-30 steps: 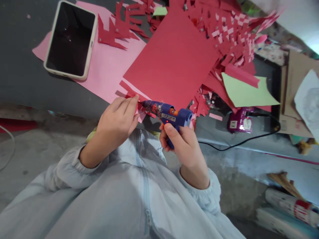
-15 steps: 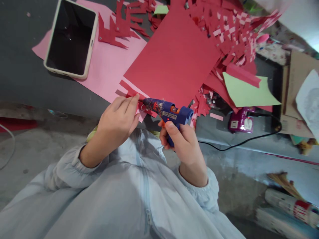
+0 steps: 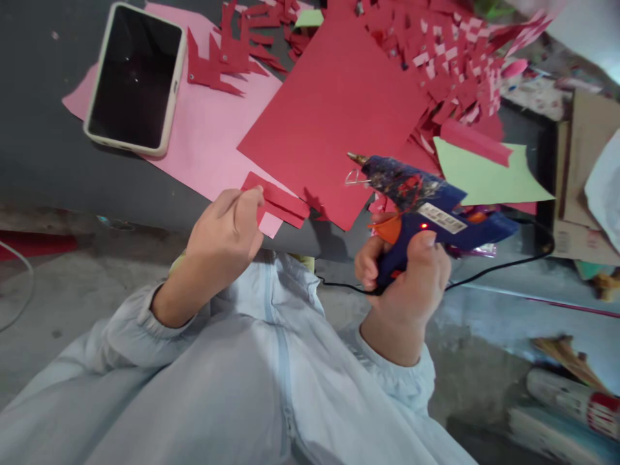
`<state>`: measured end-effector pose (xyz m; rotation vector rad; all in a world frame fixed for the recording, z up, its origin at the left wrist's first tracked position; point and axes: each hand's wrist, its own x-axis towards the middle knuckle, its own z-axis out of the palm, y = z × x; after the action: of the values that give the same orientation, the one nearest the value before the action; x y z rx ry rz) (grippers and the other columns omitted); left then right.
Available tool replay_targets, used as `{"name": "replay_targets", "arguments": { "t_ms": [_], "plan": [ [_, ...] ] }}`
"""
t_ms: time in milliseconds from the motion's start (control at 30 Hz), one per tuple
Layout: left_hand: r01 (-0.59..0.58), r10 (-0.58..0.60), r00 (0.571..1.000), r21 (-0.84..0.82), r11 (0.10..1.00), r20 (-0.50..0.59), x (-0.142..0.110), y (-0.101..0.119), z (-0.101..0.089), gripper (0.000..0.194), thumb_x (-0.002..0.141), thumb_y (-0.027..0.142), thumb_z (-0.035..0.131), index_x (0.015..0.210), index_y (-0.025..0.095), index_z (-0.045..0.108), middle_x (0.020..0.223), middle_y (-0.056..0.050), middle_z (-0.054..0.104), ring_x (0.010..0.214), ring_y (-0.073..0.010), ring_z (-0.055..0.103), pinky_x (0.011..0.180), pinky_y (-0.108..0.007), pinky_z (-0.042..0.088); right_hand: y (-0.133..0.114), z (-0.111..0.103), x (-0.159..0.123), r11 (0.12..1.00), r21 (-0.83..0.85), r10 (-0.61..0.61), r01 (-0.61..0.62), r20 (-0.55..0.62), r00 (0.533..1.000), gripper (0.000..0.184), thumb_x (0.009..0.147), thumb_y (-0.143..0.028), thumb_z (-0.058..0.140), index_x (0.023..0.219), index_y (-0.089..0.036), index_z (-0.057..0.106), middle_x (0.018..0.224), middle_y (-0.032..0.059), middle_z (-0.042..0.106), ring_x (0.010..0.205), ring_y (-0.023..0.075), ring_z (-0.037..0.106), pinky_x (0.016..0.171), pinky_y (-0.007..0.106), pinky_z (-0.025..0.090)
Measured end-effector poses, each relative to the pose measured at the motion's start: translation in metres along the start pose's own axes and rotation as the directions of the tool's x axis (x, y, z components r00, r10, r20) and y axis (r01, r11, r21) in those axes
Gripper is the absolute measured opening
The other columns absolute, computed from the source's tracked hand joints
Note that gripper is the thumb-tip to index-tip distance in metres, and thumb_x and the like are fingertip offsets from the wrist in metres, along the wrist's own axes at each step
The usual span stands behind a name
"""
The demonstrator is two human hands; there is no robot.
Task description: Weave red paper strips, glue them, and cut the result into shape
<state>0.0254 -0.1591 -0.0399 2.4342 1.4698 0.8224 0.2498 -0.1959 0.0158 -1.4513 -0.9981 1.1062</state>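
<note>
My right hand [image 3: 404, 268] is wrapped round a blue glue gun [image 3: 416, 200] with an orange trigger and a lit red light. Its metal nozzle points up and left, above the large red paper sheet [image 3: 339, 110]. A thin loop of wire or glue hangs near the nozzle. At the table's near edge, my left hand [image 3: 225, 229] has its fingers bent together on the left end of a folded red paper strip [image 3: 281, 203]. That strip lies over the corner of a pink paper sheet [image 3: 208, 142], and my fingers hide its left end.
A phone [image 3: 135, 81] lies at the left on the pink paper. Red cut-paper pieces [image 3: 217, 58] and a red-and-pink woven paper heap [image 3: 450, 64] lie at the back. Green paper [image 3: 484, 171] is at the right, and a black cord [image 3: 479, 278] runs along the near edge.
My right hand has lifted the glue gun away from the strip, up and to the right. The red strip now looks folded over, with my left hand still at its left end.
</note>
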Motion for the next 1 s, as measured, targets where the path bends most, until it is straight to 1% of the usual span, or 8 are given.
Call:
{"name": "replay_targets", "arguments": {
  "t_ms": [133,233,367,467,633,800,900,1000],
  "plan": [
    [-0.093,0.088,0.995,0.115,0.989,0.044,0.002,0.0,-0.001,0.04,0.093,0.008,0.038,0.13,0.004,0.053,0.117,-0.018,0.07,0.108,-0.027,0.062,0.097,-0.043,0.054,0.004,-0.002,0.0,1.0,0.003,-0.012,0.012,0.003,1.0,0.035,0.092,-0.058,0.057,0.095,-0.025,0.067,0.046,-0.0055,0.047,0.034,0.0106,0.034,0.035,0.027,0.02],
    [-0.113,0.1,0.992,0.186,0.976,0.081,0.005,0.002,-0.002,0.041,0.094,0.011,0.041,0.132,0.003,0.057,0.126,-0.019,0.068,0.112,-0.0291,0.062,0.1,-0.045,0.053,0.007,-0.002,-0.001,1.0,0.008,0.012,-0.012,0.017,1.0,0.033,0.093,-0.056,0.057,0.097,-0.024,0.067,0.047,-0.0053,0.049,0.034,0.0104,0.034,0.036,0.027,0.019],
    [-0.07,0.048,0.992,0.193,0.979,0.119,0.007,0.005,-0.002,0.043,0.095,0.013,0.043,0.134,0.006,0.06,0.126,-0.021,0.067,0.111,-0.0308,0.063,0.095,-0.048,0.055,0.01,-0.003,-0.002,0.999,0.015,0.047,-0.047,0.036,0.998,0.032,0.091,-0.057,0.06,0.096,-0.026,0.068,0.047,-0.0047,0.049,0.034,0.0109,0.034,0.036,0.029,0.018],
    [-0.05,0.029,0.993,0.176,0.983,0.119,0.007,0.007,-0.002,0.043,0.095,0.012,0.044,0.134,0.01,0.062,0.128,-0.02,0.066,0.112,-0.0309,0.062,0.095,-0.05,0.055,0.011,-0.004,-0.002,0.998,0.0,0.06,-0.06,0.035,0.998,0.033,0.091,-0.059,0.059,0.097,-0.027,0.067,0.047,-0.0047,0.048,0.035,0.0114,0.034,0.037,0.03,0.02],
    [-0.08,0.057,0.992,0.22,0.972,0.112,0.007,0.008,-0.003,0.042,0.094,0.012,0.046,0.132,0.009,0.062,0.128,-0.02,0.067,0.112,-0.0305,0.063,0.094,-0.05,0.056,0.014,-0.006,-0.002,0.999,0.019,0.038,-0.04,0.061,0.997,0.033,0.095,-0.055,0.055,0.097,-0.024,0.066,0.048,-0.0052,0.05,0.035,0.0103,0.035,0.037,0.028,0.023],
    [-0.105,0.075,0.991,0.277,0.955,0.114,0.007,0.008,-0.003,0.04,0.094,0.013,0.047,0.131,0.008,0.062,0.128,-0.02,0.067,0.111,-0.0308,0.063,0.092,-0.048,0.056,0.018,-0.007,-0.001,0.997,0.067,0.023,-0.028,0.064,0.998,0.031,0.096,-0.051,0.056,0.098,-0.023,0.067,0.048,-0.0058,0.051,0.035,0.0088,0.035,0.037,0.026,0.021],
    [-0.102,0.07,0.99,0.27,0.957,0.125,0.007,0.008,-0.003,0.041,0.094,0.013,0.047,0.132,0.008,0.061,0.129,-0.021,0.066,0.112,-0.0314,0.063,0.093,-0.049,0.056,0.019,-0.009,-0.001,0.996,0.081,0.038,-0.043,0.066,0.997,0.03,0.096,-0.051,0.057,0.098,-0.024,0.067,0.048,-0.0056,0.051,0.035,0.0091,0.035,0.036,0.026,0.02],
    [-0.082,0.049,0.989,0.241,0.967,0.141,0.007,0.009,-0.004,0.042,0.093,0.013,0.048,0.133,0.011,0.061,0.131,-0.021,0.065,0.114,-0.0319,0.061,0.094,-0.05,0.055,0.019,-0.009,-0.001,0.996,0.071,0.052,-0.056,0.059,0.997,0.031,0.094,-0.054,0.058,0.099,-0.024,0.066,0.047,-0.0059,0.05,0.035,0.0097,0.035,0.036,0.027,0.023]
  ]
}}
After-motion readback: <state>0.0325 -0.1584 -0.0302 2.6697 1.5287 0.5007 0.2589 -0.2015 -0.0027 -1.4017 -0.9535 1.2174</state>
